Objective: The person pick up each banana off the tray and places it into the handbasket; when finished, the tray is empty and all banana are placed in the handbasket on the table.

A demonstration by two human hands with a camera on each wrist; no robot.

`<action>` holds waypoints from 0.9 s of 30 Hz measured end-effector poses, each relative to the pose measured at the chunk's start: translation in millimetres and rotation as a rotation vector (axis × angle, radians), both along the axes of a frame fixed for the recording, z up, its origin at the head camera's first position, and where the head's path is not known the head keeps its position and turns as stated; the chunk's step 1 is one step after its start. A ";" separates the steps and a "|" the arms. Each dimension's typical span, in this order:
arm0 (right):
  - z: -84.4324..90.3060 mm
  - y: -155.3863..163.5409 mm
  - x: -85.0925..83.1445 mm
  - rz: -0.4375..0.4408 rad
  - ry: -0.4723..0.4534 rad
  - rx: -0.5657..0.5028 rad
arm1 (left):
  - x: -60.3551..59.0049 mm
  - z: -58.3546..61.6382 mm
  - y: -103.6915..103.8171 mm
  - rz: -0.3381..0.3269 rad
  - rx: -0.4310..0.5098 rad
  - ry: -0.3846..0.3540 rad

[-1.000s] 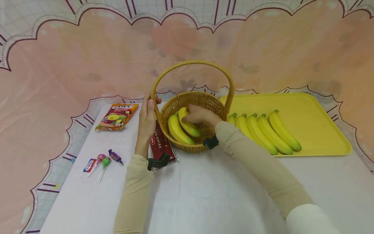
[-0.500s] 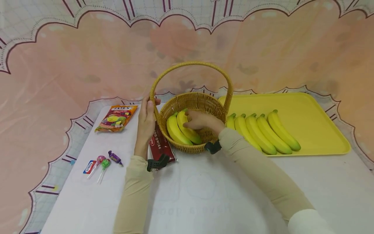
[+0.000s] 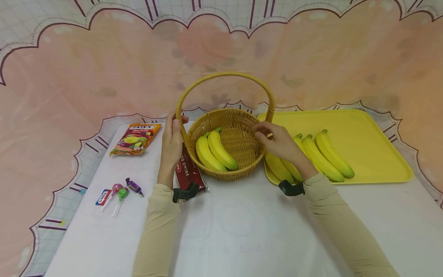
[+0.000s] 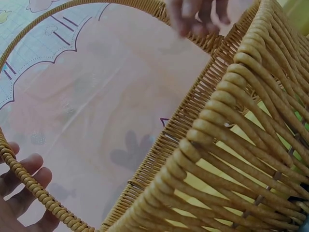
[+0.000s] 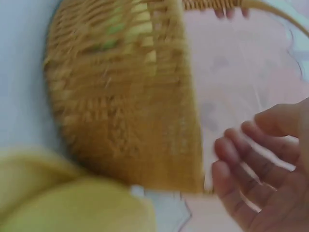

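A wicker basket [image 3: 238, 115] with a tall hoop handle [image 3: 225, 74] stands mid-table, with two bananas [image 3: 214, 150] lying in its left half. My left hand [image 3: 172, 140] grips the base of the handle at the basket's left rim; its fingers [image 4: 21, 181] curl round the cane. My right hand [image 3: 277, 140] hovers empty, fingers loosely bent, over the basket's right rim and the nearest of several bananas [image 3: 323, 154] on the yellow tray [image 3: 373, 146]. The right wrist view is blurred and shows the basket wall [image 5: 125, 106] and my bent fingers [image 5: 256, 154].
A dark red snack pack [image 3: 188, 171] lies half under the basket and my left wrist. An orange candy bag [image 3: 136, 138] sits far left, with lollipops and small sweets [image 3: 119, 192] nearer me. A pink patterned backdrop rises behind the table.
My right hand has let go of the second banana inside the basket and moved right, out over the rim toward the tray. My left hand has stayed on the handle.
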State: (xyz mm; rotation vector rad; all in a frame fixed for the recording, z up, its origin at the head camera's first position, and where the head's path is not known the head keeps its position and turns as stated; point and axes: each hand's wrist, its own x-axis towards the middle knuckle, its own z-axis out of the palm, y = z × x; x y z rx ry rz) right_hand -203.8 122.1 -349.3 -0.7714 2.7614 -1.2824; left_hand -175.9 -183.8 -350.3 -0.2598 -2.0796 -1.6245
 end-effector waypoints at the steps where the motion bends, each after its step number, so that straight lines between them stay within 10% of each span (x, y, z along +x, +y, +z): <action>1: -2.6 8.0 1.9 -0.020 0.012 -0.025 | -1.5 -1.7 -1.0 0.000 -0.001 0.003; 13: -33.6 119.9 22.6 -0.274 0.046 -0.023 | 14.0 20.2 6.6 -0.019 0.027 -0.046; 21: -49.4 177.1 26.4 -0.432 -0.015 0.055 | -3.8 1.1 -2.9 -0.014 0.032 -0.041; 27: -55.1 193.0 24.5 -0.382 -0.133 0.136 | -5.3 -3.0 -5.5 -0.014 0.041 -0.041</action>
